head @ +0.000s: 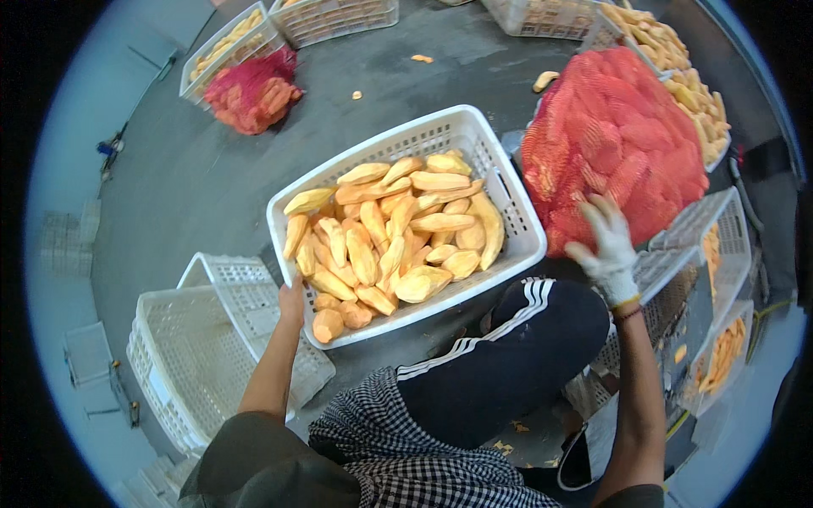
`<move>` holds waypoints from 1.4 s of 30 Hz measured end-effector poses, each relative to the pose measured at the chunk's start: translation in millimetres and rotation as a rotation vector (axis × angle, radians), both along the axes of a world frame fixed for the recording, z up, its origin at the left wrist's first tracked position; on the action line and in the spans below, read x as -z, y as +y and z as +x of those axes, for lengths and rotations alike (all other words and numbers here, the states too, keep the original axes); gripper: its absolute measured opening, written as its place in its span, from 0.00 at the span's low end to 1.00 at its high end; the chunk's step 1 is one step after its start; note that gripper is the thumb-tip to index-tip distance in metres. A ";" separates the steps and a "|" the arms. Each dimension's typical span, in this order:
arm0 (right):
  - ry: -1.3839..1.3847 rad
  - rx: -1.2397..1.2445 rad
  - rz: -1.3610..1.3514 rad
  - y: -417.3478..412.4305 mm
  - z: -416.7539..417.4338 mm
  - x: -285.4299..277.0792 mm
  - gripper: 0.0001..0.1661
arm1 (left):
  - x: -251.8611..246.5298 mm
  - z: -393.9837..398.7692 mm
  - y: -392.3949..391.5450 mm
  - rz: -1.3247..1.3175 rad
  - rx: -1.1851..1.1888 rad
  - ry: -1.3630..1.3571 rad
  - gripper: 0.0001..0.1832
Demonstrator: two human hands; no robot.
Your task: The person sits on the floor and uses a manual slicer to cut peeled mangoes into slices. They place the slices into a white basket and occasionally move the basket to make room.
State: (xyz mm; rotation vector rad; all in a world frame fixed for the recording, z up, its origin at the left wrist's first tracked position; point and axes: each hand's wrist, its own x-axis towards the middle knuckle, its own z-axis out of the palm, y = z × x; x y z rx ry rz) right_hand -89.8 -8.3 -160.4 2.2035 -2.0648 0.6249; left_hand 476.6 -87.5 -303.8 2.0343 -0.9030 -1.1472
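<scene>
Before me stands a white perforated plastic crate (502, 143), partly filled with peeled sweet potatoes (387, 235). They are pale yellow to orange and lie heaped in several directions. My bare left hand (291, 303) grips the crate's left rim, its fingers partly hidden by the wall. On the right, my right hand (603, 251) wears a white knit glove and has its fingers spread. It is at the lower edge of a full red mesh sack (616, 140) of what look like unpeeled sweet potatoes; whether it touches the mesh I cannot tell.
White crates (190, 355) lie at the left, one tilted against another. A smaller red mesh sack (254, 95) sits by a filled crate (222, 47) at the far left. More filled crates (698, 114) line the right side. Loose pieces (422, 58) lie on the dark floor (190, 178).
</scene>
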 end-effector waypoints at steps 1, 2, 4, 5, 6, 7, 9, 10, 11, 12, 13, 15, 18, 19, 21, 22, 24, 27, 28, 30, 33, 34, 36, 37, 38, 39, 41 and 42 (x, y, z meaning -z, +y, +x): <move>0.208 -0.093 0.046 -17.0 22.2 -2.5 0.37 | -0.1 8.8 -1.7 0.015 -0.007 0.009 0.18; 0.153 -0.286 0.088 -30.0 37.3 13.1 0.31 | 6.9 21.2 -1.8 0.030 -0.011 0.018 0.18; 0.080 -0.598 0.055 -39.4 50.2 67.8 0.22 | 22.2 37.9 -1.7 0.023 -0.072 0.001 0.15; 0.068 -0.703 -0.017 -38.8 51.2 96.1 0.18 | 21.9 39.1 -2.4 0.017 -0.059 0.010 0.15; 0.061 -0.665 0.125 -37.3 51.8 110.9 0.14 | 19.6 41.4 -0.4 0.013 -0.049 0.017 0.15; 0.061 -0.623 0.099 -38.3 49.8 112.2 0.14 | 14.7 28.1 3.5 0.022 -0.034 0.038 0.15; 0.055 -0.532 0.050 -45.2 45.4 106.6 0.14 | 7.1 9.4 22.2 0.046 -0.053 0.057 0.14; 0.043 -0.502 0.040 -51.8 41.6 98.7 0.14 | 10.8 2.5 34.7 0.039 -0.082 0.045 0.14; 0.051 -0.466 0.020 -54.7 38.6 96.5 0.13 | 12.7 0.7 46.5 0.030 -0.108 0.033 0.14; 0.024 -0.433 0.021 -55.9 32.1 92.3 0.12 | 13.9 -0.8 55.1 0.114 -0.124 0.123 0.15; -0.004 -0.406 0.024 -57.1 29.4 87.1 0.11 | 12.8 -3.8 62.7 0.090 -0.129 0.085 0.17; -0.345 -0.234 0.270 -42.2 26.7 68.8 0.13 | 9.8 -15.6 72.8 0.042 -0.134 0.016 0.23; -0.994 0.180 0.518 -1.6 8.1 15.9 0.19 | -73.1 -138.2 51.4 -0.463 0.537 -0.696 0.38; -1.114 0.259 0.410 17.6 9.9 0.3 0.21 | -89.3 -167.1 50.4 -0.569 0.724 -0.637 0.43; -1.311 0.297 0.222 51.3 7.2 -29.2 0.23 | -87.8 -207.0 36.8 -0.580 1.338 -0.599 0.43; -1.367 0.323 0.144 69.2 7.5 -34.1 0.23 | -68.4 -213.0 36.0 -0.607 1.500 -0.621 0.42; -1.428 0.398 0.007 105.9 9.4 -50.1 0.25 | -4.7 -213.8 24.5 -0.391 1.653 -0.579 0.42; -1.283 0.524 -0.029 163.1 3.8 -64.1 0.23 | 29.8 -231.4 13.5 -0.270 1.733 -0.396 0.39; -1.305 0.573 -0.066 172.8 11.5 -71.7 0.23 | 29.4 -227.8 6.2 -0.255 1.725 -0.342 0.38; -1.466 0.602 -0.170 194.8 17.1 -75.5 0.23 | 21.0 -224.8 -4.7 0.040 1.239 0.107 0.36; -1.528 0.583 -0.253 213.2 39.3 -95.0 0.25 | -23.9 -216.1 -20.6 0.277 0.560 0.914 0.33; -1.517 0.584 -0.279 213.2 51.7 -103.3 0.25 | -51.5 -215.8 -25.3 0.265 0.521 1.070 0.34; -1.520 0.524 -0.356 207.9 77.3 -116.4 0.25 | -137.3 -229.7 -17.0 0.137 0.575 1.197 0.36; -1.477 0.543 -0.409 196.9 97.9 -128.5 0.25 | -184.0 -247.8 1.5 0.021 0.664 1.178 0.36; -1.405 0.465 -0.368 186.8 114.4 -140.8 0.31 | -209.0 -261.8 15.3 -0.203 0.865 0.980 0.36; -1.420 0.425 -0.340 169.7 136.0 -152.2 0.39 | -230.6 -266.1 32.1 -0.435 1.031 0.753 0.36; -1.254 0.343 -0.290 155.6 161.0 -171.8 0.50 | -279.3 -295.3 89.4 -0.699 1.166 0.580 0.40; -0.922 0.426 -0.234 154.6 161.3 -169.1 0.52 | -274.8 -313.5 114.3 -0.608 1.245 0.791 0.39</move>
